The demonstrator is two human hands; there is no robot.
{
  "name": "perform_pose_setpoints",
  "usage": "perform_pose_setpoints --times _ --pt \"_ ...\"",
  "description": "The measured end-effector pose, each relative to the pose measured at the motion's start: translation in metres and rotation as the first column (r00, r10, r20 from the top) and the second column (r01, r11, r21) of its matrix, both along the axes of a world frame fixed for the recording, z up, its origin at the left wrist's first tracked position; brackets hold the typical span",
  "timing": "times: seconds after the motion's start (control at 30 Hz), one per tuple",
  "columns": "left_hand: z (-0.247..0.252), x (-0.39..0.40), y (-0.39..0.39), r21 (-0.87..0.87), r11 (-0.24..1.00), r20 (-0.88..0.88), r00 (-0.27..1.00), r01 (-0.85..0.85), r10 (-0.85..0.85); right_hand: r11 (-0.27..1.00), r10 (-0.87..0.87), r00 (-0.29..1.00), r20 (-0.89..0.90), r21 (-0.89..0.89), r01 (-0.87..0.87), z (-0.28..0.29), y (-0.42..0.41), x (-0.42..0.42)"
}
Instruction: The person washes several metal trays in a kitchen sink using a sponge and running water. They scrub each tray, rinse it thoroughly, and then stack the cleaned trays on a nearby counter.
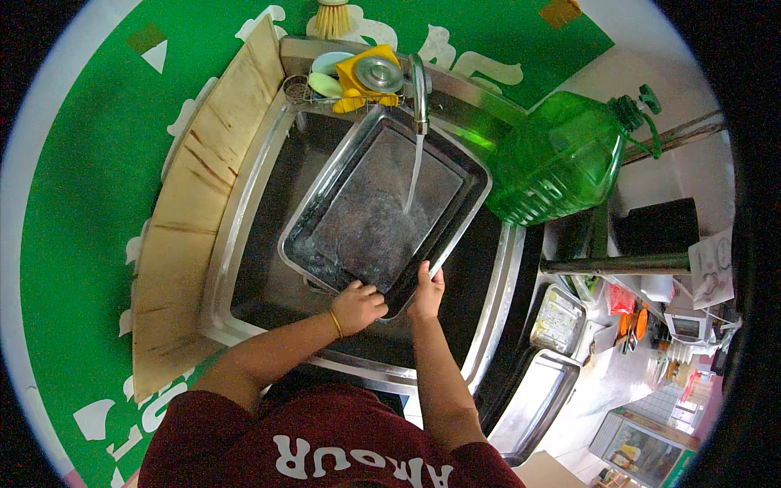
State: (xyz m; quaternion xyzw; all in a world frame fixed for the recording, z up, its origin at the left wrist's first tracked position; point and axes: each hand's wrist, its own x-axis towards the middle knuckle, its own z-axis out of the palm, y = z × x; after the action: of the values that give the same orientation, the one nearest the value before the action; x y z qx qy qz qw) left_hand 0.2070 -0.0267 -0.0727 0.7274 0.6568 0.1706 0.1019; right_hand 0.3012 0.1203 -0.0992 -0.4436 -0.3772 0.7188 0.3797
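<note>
A rectangular metal tray [390, 201] lies at a slant over a stainless steel sink [268, 244]. Water runs from a curved faucet [419, 91] onto its wet bottom. My left hand [360, 307], with a yellow band at the wrist, has its fingers curled over the tray's near rim. At the near right corner, my right hand [427, 291] grips the side rim with the thumb raised along it. The undersides of the tray and the right fingers are hidden.
Behind the tray, a wire rack [360, 97] holds sponges, yellow cloth and a metal lid. A large green plastic bottle [555, 158] stands right of the faucet. Wooden boards [189, 201] line the left side. Two more metal trays [531, 409] sit at the right. A brush [332, 21] hangs above.
</note>
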Motion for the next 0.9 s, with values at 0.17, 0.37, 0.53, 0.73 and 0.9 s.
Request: perform_pose_setpoints --times 0.17,0.37,0.53,0.73,0.9 --pt "0.021 -0.002 0.010 0.078 0.978 -0.129 0.970 -0.196 0.205 0.991 -0.003 0.995 -0.100 -0.135 -0.010 -0.001 -0.007 -0.014" --pt "-0.004 0.016 0.016 -0.037 0.999 -0.200 0.980 -0.029 0.021 0.986 0.157 0.987 -0.028 -0.055 -0.158 -0.010 0.007 -0.004" --pt "-0.007 0.007 0.012 -0.111 0.990 0.003 0.997 0.081 -0.082 0.994 0.112 0.993 0.033 -0.011 -0.111 -0.020 0.012 0.007" --pt "-0.019 0.014 0.006 0.038 0.997 0.160 0.985 -0.070 0.063 0.996 0.031 0.999 0.036 0.083 -0.034 0.028 0.007 0.001" --pt "-0.048 -0.039 -0.032 0.186 0.983 0.036 0.999 0.000 -0.007 0.979 0.059 0.991 0.124 0.185 -0.081 0.041 0.012 0.028"
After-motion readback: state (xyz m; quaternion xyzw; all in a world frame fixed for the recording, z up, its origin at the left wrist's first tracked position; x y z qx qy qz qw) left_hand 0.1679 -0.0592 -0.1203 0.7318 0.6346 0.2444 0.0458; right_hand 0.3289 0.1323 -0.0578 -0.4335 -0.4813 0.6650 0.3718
